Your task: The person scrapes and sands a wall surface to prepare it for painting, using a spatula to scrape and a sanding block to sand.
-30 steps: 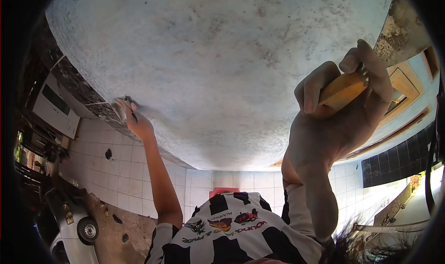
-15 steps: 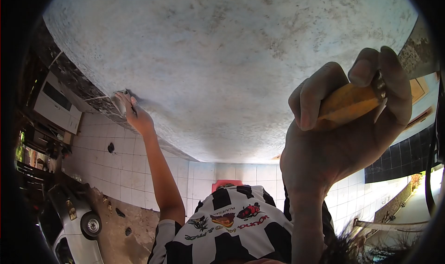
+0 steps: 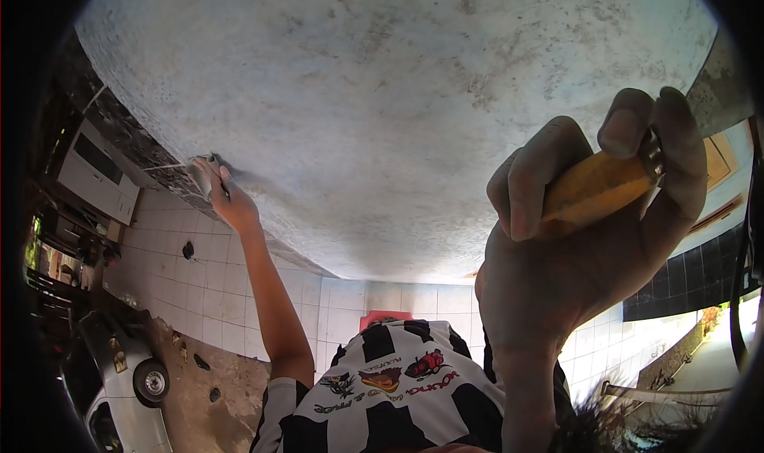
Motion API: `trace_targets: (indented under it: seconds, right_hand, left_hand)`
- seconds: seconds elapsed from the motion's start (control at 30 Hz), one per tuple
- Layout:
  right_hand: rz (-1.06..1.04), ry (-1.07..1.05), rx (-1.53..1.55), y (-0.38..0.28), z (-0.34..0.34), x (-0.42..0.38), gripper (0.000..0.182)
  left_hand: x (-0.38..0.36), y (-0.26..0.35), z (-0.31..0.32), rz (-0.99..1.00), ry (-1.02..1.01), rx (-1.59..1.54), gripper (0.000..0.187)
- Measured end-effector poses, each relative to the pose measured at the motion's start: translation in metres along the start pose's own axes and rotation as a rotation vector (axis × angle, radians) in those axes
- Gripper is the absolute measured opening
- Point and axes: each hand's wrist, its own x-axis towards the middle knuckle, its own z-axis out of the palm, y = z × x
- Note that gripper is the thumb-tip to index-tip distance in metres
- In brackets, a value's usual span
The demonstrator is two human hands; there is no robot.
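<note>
A pale, blotchy wall surface fills the upper view. At its lower left edge my left hand is closed around a thin grey folded sheet and presses it to the surface. Much closer to the camera, my right hand grips a scraper by its yellow-orange handle, fingers curled over it. A metal collar shows between the fingertips, and the grey blade points off to the right. The fingers hide part of the handle.
White floor tiles lie below the wall. A red plastic thing shows behind my checkered shirt. A car stands at lower left, a white cabinet at far left, and dark tiles at right.
My right hand and the scraper have dropped slightly in view. My left hand stays at the wall's left edge, shifted slightly leftward in view. Both grips are unchanged.
</note>
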Motion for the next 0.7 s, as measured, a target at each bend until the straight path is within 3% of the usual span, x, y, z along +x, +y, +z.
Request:
trace_targets:
  seconds: [0.13, 0.27, 0.4, 0.63, 0.7]
  right_hand:
    - [0.06, 0.062, 0.037, 0.0, 0.018, 0.001, 0.177]
    - [0.096, 0.178, 0.013, -0.006, 0.037, 0.011, 0.147]
    - [0.194, 0.147, -0.028, -0.006, 0.037, 0.009, 0.112]
    - [0.301, 0.12, -0.067, -0.006, 0.04, 0.007, 0.054]
    - [0.329, 0.126, -0.068, -0.008, 0.044, 0.006, 0.047]
  left_hand:
    - [0.001, 0.001, 0.002, -0.037, 0.001, 0.005, 0.052]
    - [0.002, -0.005, 0.002, 0.005, 0.018, 0.025, 0.053]
    - [-0.004, 0.012, 0.002, -0.086, -0.002, -0.025, 0.053]
    - [0.0, 0.005, 0.001, 0.021, 0.002, -0.019, 0.055]
    - [-0.002, 0.013, 0.001, -0.042, -0.012, -0.028, 0.055]
